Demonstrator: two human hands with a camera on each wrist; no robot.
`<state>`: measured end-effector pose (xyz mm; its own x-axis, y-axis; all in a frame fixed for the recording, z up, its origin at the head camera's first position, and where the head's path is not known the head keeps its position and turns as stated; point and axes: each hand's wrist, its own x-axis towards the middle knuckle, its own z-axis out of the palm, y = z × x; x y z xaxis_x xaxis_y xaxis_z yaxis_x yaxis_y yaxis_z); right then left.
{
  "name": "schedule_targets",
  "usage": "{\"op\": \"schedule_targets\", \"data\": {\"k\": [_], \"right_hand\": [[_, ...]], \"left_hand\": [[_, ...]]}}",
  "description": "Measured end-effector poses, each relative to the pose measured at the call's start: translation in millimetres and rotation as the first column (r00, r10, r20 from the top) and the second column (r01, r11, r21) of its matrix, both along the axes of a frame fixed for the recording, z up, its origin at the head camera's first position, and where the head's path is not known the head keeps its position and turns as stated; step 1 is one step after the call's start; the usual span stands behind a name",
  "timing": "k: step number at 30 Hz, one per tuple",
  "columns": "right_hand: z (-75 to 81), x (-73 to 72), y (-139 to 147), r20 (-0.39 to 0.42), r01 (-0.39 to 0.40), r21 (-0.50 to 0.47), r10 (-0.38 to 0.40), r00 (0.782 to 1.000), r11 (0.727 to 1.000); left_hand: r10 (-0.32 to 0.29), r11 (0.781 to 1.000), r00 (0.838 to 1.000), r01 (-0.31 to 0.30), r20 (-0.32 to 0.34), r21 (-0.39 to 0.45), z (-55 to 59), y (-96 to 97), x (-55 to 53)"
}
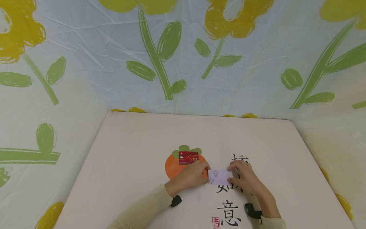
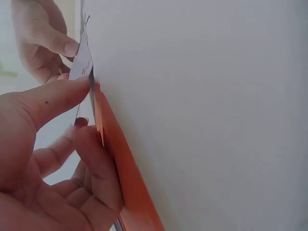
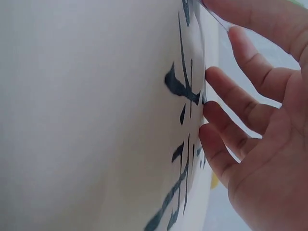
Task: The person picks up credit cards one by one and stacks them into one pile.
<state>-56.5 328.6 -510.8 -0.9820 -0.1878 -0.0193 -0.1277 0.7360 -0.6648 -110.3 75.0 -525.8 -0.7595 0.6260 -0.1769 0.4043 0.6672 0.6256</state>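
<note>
A small pale lilac card (image 1: 219,177) with a purple floral print lies between the two hands, low over the table. My left hand (image 1: 191,176) pinches its left edge, thumb at the near corner and a finger at the far one. On the opposite side, my right hand (image 1: 245,176) pinches the right edge between thumb and finger. In the left wrist view, the left thumb (image 2: 72,94) lies on the card's face. The right wrist view shows only a thin edge of it, by the fingertips. Just beyond the left hand, a red VIP card (image 1: 188,157) lies flat.
The pale pink tabletop (image 1: 137,136) carries a printed orange persimmon (image 1: 172,167), under the red card and left hand. Black brush characters (image 1: 228,213) and a red seal print (image 1: 216,222) run down beside it. Flower-patterned cloth (image 1: 108,57) surrounds the table at back and sides.
</note>
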Motion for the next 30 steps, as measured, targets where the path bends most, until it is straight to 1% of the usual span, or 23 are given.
{"op": "schedule_targets", "data": {"k": [2,4,6,9,15,21,23,27,30], "right_hand": [[1.1,-1.3,-1.4,0.019,0.010,-0.031,-0.009,1.000,0.999],[1.4,-2.7,-2.9,0.060,0.030,-0.059,-0.026,0.998,0.998],[0.9,-3.9,-4.0,0.114,0.056,-0.084,-0.046,0.992,0.995],[0.0,-5.1,-4.8,0.176,0.088,-0.135,-0.063,0.982,0.987],[-3.1,-8.5,-5.6,0.173,0.076,-0.217,-0.038,0.984,0.973],[-5.1,-10.9,-6.8,0.179,0.090,-0.243,-0.046,0.983,0.966],[-4.9,-11.2,-8.3,0.186,0.103,-0.259,-0.056,0.981,0.960],[-3.3,-10.9,-11.2,0.184,0.106,-0.300,-0.052,0.982,0.948],[-3.1,-10.8,-13.8,0.175,0.105,-0.328,-0.049,0.983,0.939]], "left_hand": [[-0.004,0.999,1.000,0.003,0.012,0.044,-0.8,-0.9,-2.0],[-0.002,0.996,1.000,0.000,0.029,0.093,-0.1,-1.7,-4.0],[-0.003,0.991,0.999,-0.002,0.036,0.132,-0.5,-2.3,-5.4],[0.007,0.983,0.997,-0.020,0.077,0.180,-0.7,-3.3,-6.9],[0.030,0.972,0.988,-0.064,0.153,0.228,-1.5,-6.0,-8.9],[0.032,0.962,0.983,-0.080,0.180,0.262,-2.3,-8.2,-10.9],[0.037,0.960,0.981,-0.089,0.193,0.267,-2.4,-9.3,-11.1],[0.048,0.953,0.974,-0.111,0.221,0.282,-3.4,-12.0,-10.6],[0.058,0.944,0.972,-0.127,0.227,0.304,-4.2,-15.6,-10.2]]}}
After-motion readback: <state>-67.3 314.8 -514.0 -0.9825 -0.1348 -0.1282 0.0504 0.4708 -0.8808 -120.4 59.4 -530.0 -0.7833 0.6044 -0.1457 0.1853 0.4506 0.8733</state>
